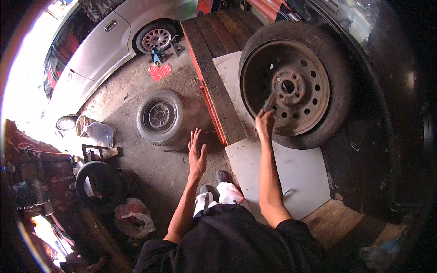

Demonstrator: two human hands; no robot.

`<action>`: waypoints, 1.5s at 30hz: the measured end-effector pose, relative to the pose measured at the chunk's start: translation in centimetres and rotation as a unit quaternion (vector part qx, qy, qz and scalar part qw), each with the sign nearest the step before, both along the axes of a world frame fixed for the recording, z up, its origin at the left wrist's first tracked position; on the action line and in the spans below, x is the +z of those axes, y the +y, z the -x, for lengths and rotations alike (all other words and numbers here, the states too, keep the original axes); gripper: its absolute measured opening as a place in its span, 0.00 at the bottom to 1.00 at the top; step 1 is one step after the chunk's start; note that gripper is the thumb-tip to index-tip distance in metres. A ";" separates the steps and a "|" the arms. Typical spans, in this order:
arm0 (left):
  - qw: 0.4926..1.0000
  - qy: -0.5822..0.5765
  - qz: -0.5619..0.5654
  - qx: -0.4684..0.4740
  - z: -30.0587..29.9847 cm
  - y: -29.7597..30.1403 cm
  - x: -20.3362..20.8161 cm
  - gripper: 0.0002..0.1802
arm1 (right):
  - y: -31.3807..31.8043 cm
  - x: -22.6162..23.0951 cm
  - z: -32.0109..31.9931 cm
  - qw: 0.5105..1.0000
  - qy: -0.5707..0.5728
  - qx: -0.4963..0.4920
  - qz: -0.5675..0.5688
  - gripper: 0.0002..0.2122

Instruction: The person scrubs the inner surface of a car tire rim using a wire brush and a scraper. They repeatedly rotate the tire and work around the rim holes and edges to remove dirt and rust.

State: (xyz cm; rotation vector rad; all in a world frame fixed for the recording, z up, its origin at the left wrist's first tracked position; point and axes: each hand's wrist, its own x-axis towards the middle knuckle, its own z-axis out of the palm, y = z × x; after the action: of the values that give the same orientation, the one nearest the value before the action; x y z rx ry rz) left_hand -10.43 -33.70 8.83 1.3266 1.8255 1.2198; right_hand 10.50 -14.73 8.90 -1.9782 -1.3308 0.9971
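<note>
A large wheel lies on the workbench at the right: a rusty brown steel rim with a ring of round holes, inside a black tyre. My right hand is closed around a slim tool over the near left part of the rim. The tool's tip is by the hub; its exact kind is too blurred to tell. White boards are under and in front of the wheel. My left hand hangs in the air left of the bench, fingers stretched out, holding nothing.
Another wheel lies on the floor left of the bench. A silver car stands beyond, with a blue jack stand near its wheel. A tyre, a plastic bag and a bucket are at left. The bench has a red edge.
</note>
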 end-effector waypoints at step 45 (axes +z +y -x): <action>0.986 -0.015 0.015 -0.168 8.1 9.2 -1.6 0.33 | 6.6 -6.7 12.1 0.839 0.436 -0.326 -0.026 0.15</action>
State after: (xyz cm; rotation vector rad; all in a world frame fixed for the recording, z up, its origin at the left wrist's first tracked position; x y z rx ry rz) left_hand -18.51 -24.45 7.18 1.5157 1.5149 1.0208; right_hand -1.62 -8.16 2.18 -1.4212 -0.1518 1.2343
